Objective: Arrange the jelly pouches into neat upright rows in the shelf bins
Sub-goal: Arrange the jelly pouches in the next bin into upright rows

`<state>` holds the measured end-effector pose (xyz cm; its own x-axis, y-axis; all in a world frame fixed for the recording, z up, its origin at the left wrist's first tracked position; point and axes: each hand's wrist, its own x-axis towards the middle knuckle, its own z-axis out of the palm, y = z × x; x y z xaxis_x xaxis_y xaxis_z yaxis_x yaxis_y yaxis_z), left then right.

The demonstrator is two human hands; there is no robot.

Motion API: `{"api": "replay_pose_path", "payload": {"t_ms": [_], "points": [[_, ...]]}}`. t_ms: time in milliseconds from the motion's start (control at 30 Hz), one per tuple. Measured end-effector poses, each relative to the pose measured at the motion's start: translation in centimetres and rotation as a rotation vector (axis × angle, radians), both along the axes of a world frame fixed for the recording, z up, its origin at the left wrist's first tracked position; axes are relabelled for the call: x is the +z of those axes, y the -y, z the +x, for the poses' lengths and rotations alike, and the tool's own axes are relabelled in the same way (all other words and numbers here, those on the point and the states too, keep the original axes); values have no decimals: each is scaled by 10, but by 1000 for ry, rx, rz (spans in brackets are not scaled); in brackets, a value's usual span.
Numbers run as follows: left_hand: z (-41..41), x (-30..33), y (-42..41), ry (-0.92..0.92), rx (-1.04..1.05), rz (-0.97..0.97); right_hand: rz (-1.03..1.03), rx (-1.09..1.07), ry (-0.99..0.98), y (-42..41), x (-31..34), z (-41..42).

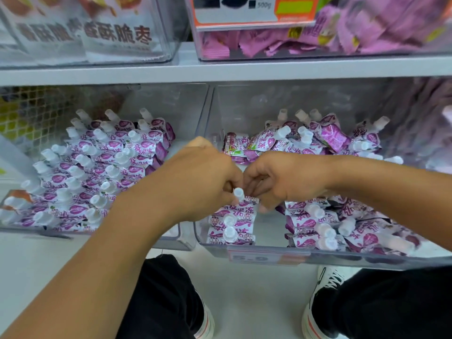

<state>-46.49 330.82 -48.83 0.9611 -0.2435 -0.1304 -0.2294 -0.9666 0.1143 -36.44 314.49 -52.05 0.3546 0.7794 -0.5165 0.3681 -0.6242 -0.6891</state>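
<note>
Purple-and-white jelly pouches with white caps fill two clear shelf bins. The left bin [186, 241] holds several tidy slanted rows of pouches [97, 172]. In the right bin [269, 255] a short upright row [232, 226] stands at the front left. Loose pouches [318, 140] lie in a heap at the back, and more [342, 228] lie at the front right. My left hand [203, 177] and my right hand [281, 179] meet over that short row. Both pinch the top of one pouch [241, 199] at its back end.
Above, a grey shelf board [220, 69] carries a bin of pink wrapped sweets [318, 40] and a bin of white snack bags [85, 30]. A price label [266, 258] clips to the right bin's front. My knees and shoes [325, 289] are on the white floor below.
</note>
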Motion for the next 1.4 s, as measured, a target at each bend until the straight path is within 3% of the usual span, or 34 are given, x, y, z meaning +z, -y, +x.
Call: {"api": "replay_pose_path", "payload": {"t_ms": [33, 133, 200, 300, 400, 633, 800, 867, 1000, 1133, 1233, 1300, 1400], "points": [[1, 0, 2, -14, 9, 4, 16, 23, 116, 6, 9, 5], [1, -2, 1, -30, 8, 25, 125, 86, 861, 20, 32, 23], [0, -3, -1, -24, -12, 54, -54, 146, 1081, 18, 32, 31], [0, -4, -2, -25, -7, 62, -272, 99, 906, -2, 26, 41], [2, -4, -1, 15, -26, 89, -251, 77, 814, -22, 24, 45], [4, -10, -6, 30, -30, 110, -160, 186, 888, -33, 15, 37], [5, -10, -8, 44, -40, 123, 32, 230, 578, -34, 26, 26], [6, -9, -6, 25, -29, 109, -24, 261, 513, -36, 16, 18], [6, -8, -7, 39, -7, 92, -88, 217, 136, -30, 7, 27], [5, -5, -1, 69, 72, 10, 25, 77, 43, -22, -6, 26], [7, -5, 3, 71, 110, 8, 25, 98, 1, -15, -2, 21], [9, -6, 4, 69, 76, 114, 31, 96, 137, -12, 9, 24], [9, -7, 7, 89, 28, 262, -30, 163, 865, -26, 15, 36]]}}
